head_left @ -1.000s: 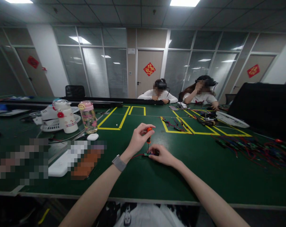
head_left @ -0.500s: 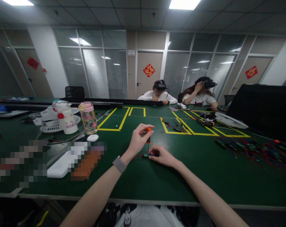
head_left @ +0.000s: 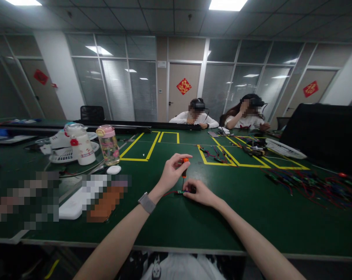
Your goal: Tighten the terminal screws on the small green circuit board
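Observation:
My left hand [head_left: 173, 171], with a grey watch band on the wrist, is closed round the orange and black handle of a screwdriver [head_left: 184, 171]. The screwdriver stands nearly upright, its shaft pointing down at a small green circuit board [head_left: 180, 192] on the table. My right hand [head_left: 201, 192] is closed on the board's right end and steadies it against the tabletop. A red wire [head_left: 170, 193] runs out from the board's left side. Whether the screwdriver tip sits in a screw is too small to tell.
On the green table [head_left: 152, 229], a pink-lidded bottle [head_left: 108, 146], a white jug [head_left: 84, 146] and a white earphone case [head_left: 114, 170] stand left. Several wired boards [head_left: 312, 184] lie heaped right; others lie inside yellow tape [head_left: 219, 155]. Two people with headsets sit opposite.
The screwdriver's handle has tipped slightly to the right, and my left fingers have moved a little with it. My right hand stays on the board. The person at far right has shifted a hand.

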Available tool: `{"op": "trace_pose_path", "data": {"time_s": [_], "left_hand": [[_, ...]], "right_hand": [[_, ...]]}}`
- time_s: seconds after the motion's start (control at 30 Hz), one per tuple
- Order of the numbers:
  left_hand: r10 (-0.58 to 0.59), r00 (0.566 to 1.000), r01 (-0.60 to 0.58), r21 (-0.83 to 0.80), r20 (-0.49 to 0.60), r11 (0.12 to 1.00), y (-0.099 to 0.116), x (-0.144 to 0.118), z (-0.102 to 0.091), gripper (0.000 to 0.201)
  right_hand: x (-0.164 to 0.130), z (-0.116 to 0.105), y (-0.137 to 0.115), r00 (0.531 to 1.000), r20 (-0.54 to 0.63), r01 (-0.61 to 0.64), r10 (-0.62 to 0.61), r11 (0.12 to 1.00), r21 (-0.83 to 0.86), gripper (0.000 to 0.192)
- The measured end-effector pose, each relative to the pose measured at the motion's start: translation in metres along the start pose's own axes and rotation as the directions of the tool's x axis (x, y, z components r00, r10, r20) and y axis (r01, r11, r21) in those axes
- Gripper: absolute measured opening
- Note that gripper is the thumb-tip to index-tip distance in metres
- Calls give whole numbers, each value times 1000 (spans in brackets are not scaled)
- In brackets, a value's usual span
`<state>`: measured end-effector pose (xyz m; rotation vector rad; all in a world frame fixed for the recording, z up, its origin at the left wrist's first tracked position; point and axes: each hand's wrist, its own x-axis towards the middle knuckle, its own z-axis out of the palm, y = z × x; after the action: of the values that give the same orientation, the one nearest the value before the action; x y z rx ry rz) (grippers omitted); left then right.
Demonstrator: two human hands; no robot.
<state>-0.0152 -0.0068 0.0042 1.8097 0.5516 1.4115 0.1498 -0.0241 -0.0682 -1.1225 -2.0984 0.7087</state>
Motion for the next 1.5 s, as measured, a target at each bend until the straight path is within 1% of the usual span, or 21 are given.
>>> {"op": "trace_pose_path", "data": {"time_s": [0.07, 0.13, 0.23, 0.3, 0.5, 0.57, 0.7, 0.77, 0.83, 0.9, 0.93, 1.0, 1.07, 1.13, 1.2, 1.3, 1.37, 1.43, 1.5], "left_hand": [[30, 999, -29, 43, -22, 999, -1, 0, 0, 20], [30, 999, -29, 45, -21, 999, -2, 0, 0, 22], [-8, 1000, 9, -24, 19, 1000, -2, 1, -1, 29], [-24, 999, 26, -60, 31, 998, -2, 1, -1, 31], [53, 997, -48, 86, -55, 995, -1, 1, -1, 21], [42, 998, -39, 63, -40, 997, -1, 1, -1, 24], [-9, 1000, 10, -49, 3, 999, 0, 1, -1, 29], [3, 1000, -3, -4, -31, 1000, -1, 1, -1, 26], [49, 995, -41, 88, -86, 995, -2, 0, -1, 20], [78, 990, -62, 136, -117, 989, -3, -1, -1, 19], [78, 990, -63, 132, -113, 989, -2, 0, -1, 20], [57, 996, -52, 74, -75, 996, -1, 0, -1, 26], [12, 1000, -12, -14, -25, 1000, 0, 1, -2, 31], [-29, 1000, 28, -68, -6, 997, 1, 1, -2, 33], [-20, 999, 20, -24, -35, 1000, 0, 1, -2, 31], [71, 990, -52, 153, -118, 987, -1, -1, -3, 20], [106, 984, -72, 226, -142, 972, -2, -2, -3, 18], [109, 987, -80, 222, -121, 972, -1, -2, -3, 23], [94, 993, -83, 154, -65, 985, 0, -1, -3, 29]], "right_hand": [[0, 0, 0, 1000, 3, 1, -1, 1000, -2, 9], [0, -1, -1, 1000, 4, -6, 6, 1000, -8, 9], [0, -1, -3, 1000, 8, -19, 19, 1000, -12, 10], [0, -1, -2, 1000, 10, -21, 21, 1000, -17, 12], [0, 0, 2, 1000, 7, -11, 11, 1000, -30, 13], [0, 0, 2, 1000, 7, -8, 8, 999, -33, 12], [0, 1, 2, 1000, 2, -6, 6, 999, -46, 10], [0, 1, 3, 1000, -1, -9, 9, 999, -47, 11], [1, 1, 3, 1000, -4, -10, 10, 999, -48, 11], [1, 1, 3, 1000, -6, -12, 12, 999, -44, 12], [1, 1, 3, 1000, -6, -12, 12, 999, -40, 12], [1, 1, 3, 1000, -6, -10, 10, 1000, -30, 13], [1, 0, 2, 1000, -2, -8, 8, 1000, -23, 13], [0, 0, 2, 1000, 2, -11, 11, 1000, -18, 13], [0, 0, 1, 1000, 1, -9, 9, 1000, -21, 12], [0, 1, 0, 1000, -9, -6, 5, 999, -36, 11], [0, 1, -1, 1000, -12, -11, 11, 999, -42, 11], [0, 1, -1, 1000, -11, -19, 18, 999, -40, 11], [0, 1, 0, 1000, -9, -22, 21, 999, -33, 12]]}}
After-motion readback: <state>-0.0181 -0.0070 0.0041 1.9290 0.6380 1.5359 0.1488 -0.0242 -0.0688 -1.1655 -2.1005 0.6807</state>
